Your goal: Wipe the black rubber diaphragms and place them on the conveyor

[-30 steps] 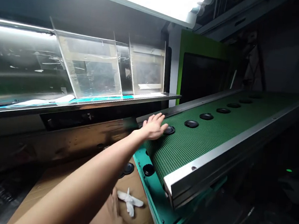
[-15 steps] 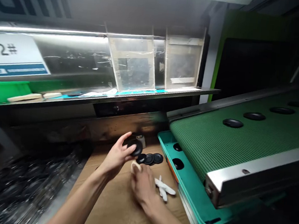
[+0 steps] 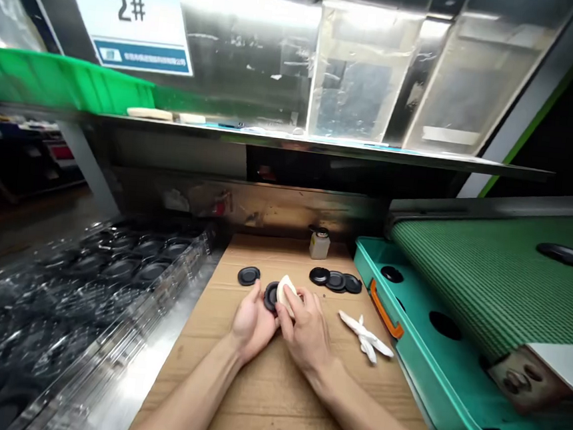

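Observation:
My left hand [image 3: 255, 323] holds a round black disc-shaped part [image 3: 271, 297] above the cardboard [image 3: 230, 397]. In my right hand [image 3: 307, 324] is a pale cream pad [image 3: 287, 292], gripped between thumb and fingers and held against the disc's right side. The pad hides part of the disc. Another black disc [image 3: 249, 276] lies flat on the cardboard just beyond my left hand. Several more discs [image 3: 335, 281] overlap in a row beyond my right hand. White finger-like pieces, perhaps finger cots [image 3: 366, 339], lie crossed to the right.
A small bottle [image 3: 320, 244] stands at the back. On the right, a teal bin [image 3: 412, 380] with black discs sits under a green conveyor belt [image 3: 502, 274]. Clear trays [image 3: 127, 254] of black parts are at left. A metal shelf [image 3: 322, 146] with a green basket [image 3: 67, 82] crosses above.
My view has swung left and down. One disc now lies on the cardboard at left. My hands have come together, with the pad against the disc in my left hand.

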A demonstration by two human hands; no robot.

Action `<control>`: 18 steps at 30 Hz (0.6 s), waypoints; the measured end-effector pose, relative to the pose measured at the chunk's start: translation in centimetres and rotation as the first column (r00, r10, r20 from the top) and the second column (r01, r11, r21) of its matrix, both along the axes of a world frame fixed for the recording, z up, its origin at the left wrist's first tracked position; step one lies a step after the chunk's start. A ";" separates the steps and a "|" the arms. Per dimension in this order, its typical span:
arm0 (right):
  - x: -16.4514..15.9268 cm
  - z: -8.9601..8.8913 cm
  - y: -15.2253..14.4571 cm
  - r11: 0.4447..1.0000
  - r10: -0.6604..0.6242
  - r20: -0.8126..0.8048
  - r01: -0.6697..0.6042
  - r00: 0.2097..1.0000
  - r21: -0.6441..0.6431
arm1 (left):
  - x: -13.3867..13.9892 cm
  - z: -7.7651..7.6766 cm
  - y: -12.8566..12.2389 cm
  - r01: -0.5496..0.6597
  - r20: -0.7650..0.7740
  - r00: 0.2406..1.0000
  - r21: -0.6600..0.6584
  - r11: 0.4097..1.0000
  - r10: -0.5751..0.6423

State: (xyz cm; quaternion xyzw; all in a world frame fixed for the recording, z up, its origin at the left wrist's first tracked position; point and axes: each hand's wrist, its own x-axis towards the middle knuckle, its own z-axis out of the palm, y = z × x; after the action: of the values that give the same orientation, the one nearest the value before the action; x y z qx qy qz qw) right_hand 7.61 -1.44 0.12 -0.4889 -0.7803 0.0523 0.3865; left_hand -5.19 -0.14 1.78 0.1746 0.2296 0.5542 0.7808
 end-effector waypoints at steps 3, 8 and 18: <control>-0.7 0.5 -0.4 0.998 0.058 0.098 -0.060 0.994 0.011 | 0.6 -0.7 -0.1 0.005 0.026 1.000 -0.078 0.997 -0.003; -0.5 0.8 0.2 0.999 -0.020 0.094 0.015 0.995 0.051 | 1.1 -1.5 0.1 -0.010 0.088 0.996 -0.041 0.999 0.013; -0.2 0.4 0.4 0.998 -0.002 0.135 -0.006 0.991 0.063 | 0.3 -1.8 0.4 0.028 0.002 1.000 -0.076 0.997 -0.028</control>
State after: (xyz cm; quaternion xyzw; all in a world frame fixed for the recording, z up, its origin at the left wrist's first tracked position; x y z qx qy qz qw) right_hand 7.37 -0.99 0.47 -0.4781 -0.8063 -0.0053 0.3483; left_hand -4.90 0.30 -0.02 0.1478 0.2474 0.5341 0.7948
